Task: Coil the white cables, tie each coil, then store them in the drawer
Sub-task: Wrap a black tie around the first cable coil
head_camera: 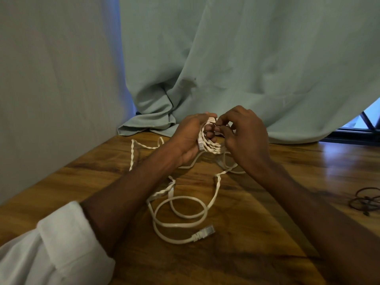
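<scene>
Above the far middle of the glossy brown wooden desk [82, 182], the left hand [188, 138] is gripping a bunched coil of thin white cable [207, 144] while the right hand [244, 138] is pinching at its top, so any slackening is risking the loops springing loose onto the uncoiled white cable [181, 212] lying nearer the person.

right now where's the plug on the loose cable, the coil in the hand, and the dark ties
plug [203, 233]: head view, on its clear tip
coil [207, 144]: head view, on its bunched loops below the left hand [190, 136]
dark ties [365, 199]: head view, on their loops
</scene>
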